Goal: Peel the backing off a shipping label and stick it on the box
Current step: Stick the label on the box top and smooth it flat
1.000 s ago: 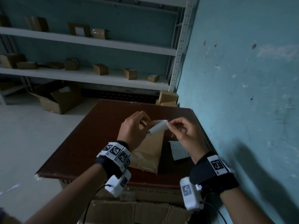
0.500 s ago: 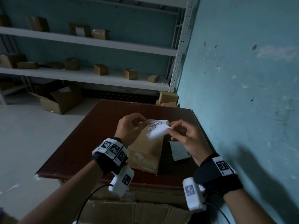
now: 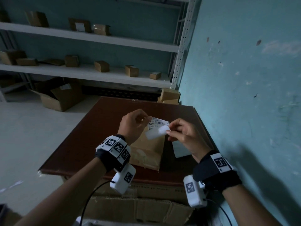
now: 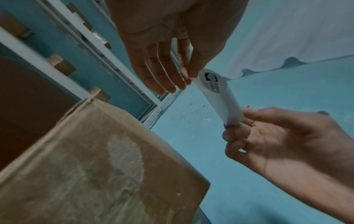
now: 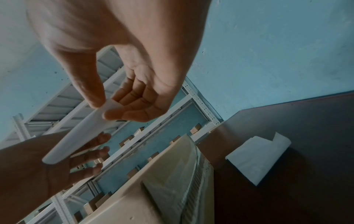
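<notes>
Above the brown cardboard box (image 3: 149, 152), both hands hold a shipping label that is partly peeled. My left hand (image 3: 149, 119) pinches the left edge of the barcode label (image 3: 158, 123). My right hand (image 3: 167, 130) pinches the blank white backing (image 3: 156, 134), which curls down away from the label. In the left wrist view, the left fingertips (image 4: 188, 78) hold one end of the white strip (image 4: 218, 97) and the right hand (image 4: 268, 136) holds the other. In the right wrist view, thumb and forefinger pinch the backing (image 5: 84, 130) over the box (image 5: 162, 181).
The box lies on a dark red-brown table (image 3: 91, 139) set against a blue wall (image 3: 244, 95) on the right. A loose white sheet (image 3: 180, 150) lies right of the box. White shelves (image 3: 81, 72) with small cartons stand behind, and an open carton (image 3: 60, 97) sits on the floor.
The rolled-up sheet has opened out: the barcode label now shows, and the backing has peeled down and away from it. My hands have spread slightly apart.
</notes>
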Demonstrator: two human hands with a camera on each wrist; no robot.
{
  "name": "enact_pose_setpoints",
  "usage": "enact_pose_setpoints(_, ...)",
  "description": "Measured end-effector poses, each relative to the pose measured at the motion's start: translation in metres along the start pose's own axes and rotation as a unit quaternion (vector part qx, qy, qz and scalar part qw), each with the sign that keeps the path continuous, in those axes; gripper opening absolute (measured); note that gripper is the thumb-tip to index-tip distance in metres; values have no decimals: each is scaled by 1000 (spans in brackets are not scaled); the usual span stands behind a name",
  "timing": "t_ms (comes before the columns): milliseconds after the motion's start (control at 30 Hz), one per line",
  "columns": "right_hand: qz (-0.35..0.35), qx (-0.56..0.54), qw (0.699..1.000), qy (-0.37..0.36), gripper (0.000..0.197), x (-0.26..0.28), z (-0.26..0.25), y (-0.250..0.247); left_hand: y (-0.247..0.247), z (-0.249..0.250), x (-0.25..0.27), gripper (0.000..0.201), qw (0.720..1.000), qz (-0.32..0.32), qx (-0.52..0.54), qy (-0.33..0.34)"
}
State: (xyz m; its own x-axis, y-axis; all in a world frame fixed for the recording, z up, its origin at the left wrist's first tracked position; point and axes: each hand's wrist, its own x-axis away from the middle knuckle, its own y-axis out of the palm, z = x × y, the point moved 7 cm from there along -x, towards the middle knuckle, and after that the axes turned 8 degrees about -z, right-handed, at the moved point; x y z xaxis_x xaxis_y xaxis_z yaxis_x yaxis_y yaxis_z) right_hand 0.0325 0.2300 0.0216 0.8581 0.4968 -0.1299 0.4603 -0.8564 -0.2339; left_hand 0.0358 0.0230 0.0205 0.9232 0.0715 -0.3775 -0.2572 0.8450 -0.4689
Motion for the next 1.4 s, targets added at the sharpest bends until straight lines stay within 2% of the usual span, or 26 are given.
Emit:
enact_pose_setpoints(133, 5, -1, 999, 36, 12, -1, 5, 2, 3, 3, 3, 11, 1000, 1, -15, 12)
enact_pose_setpoints(233, 17, -16, 998, 55, 23, 0, 6, 3, 4, 5, 3, 11, 1000, 9, -21, 21)
enact_pose_setpoints(333, 37, 25, 998, 36, 21, 1, 6, 4, 5, 7, 3, 11, 999, 7, -21, 31)
enact_pose_setpoints(433, 20, 20, 1000, 9, 10, 0, 5, 5, 5, 3, 2, 12, 1000, 6, -7, 19)
enact_pose_setpoints(633, -7, 22, 1000, -20, 12, 1, 0, 5, 4, -4, 0, 13, 1000, -1, 16, -15)
enact_pose_setpoints(933, -21, 23, 999, -40, 10, 0, -1, 6, 6, -5, 0, 12, 999, -10, 17, -31)
enact_pose_setpoints(1100, -31, 13, 999, -42, 10, 3, -3, 6, -10, -15, -5, 11, 998, 30, 5, -62)
enact_pose_setpoints(1267, -66, 9, 998, -16, 10, 5, 0, 10, -8, -12, -4, 13, 998, 12, 22, -53)
enact_pose_setpoints(1400, -83, 13, 996, -30, 10, 3, -2, 12, -5, -13, -4, 14, 998, 12, 28, -53)
